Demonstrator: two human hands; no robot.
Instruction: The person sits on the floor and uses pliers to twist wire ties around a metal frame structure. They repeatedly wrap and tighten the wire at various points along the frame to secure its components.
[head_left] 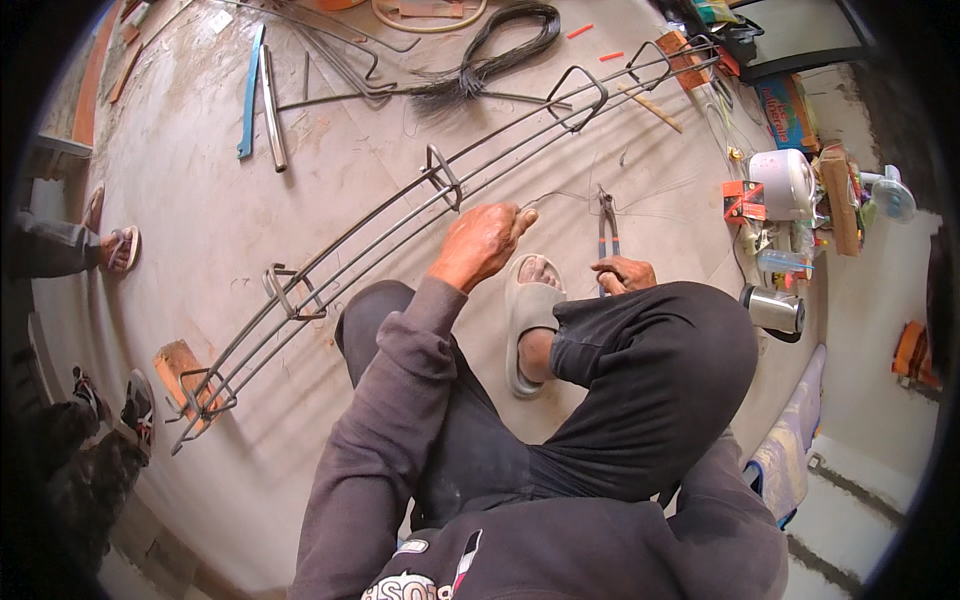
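My left hand point(478, 247) is closed, with a thin tie wire point(562, 194) coming out by its fingertips. Just beyond it runs a long rebar cage point(400, 213) of parallel steel bars with square stirrups point(441, 178). The cage lies diagonally, propped on a brick point(181, 372) at its near left end and another brick point(684, 62) at its far right end. By my right knee, my right hand point(626, 274) grips the handles of a pair of end-cutting pincers point(607, 222). The pincers' head points away from me, beside loose wire strands on the floor.
Beyond the cage lie a coil of binding wire point(512, 52), a blue flat bar point(251, 95), a metal tube point(272, 112) and bent rods point(345, 55). Rightward stand a white rice cooker point(783, 184) and a steel flask point(774, 310). Other people's feet point(124, 248) are at the left.
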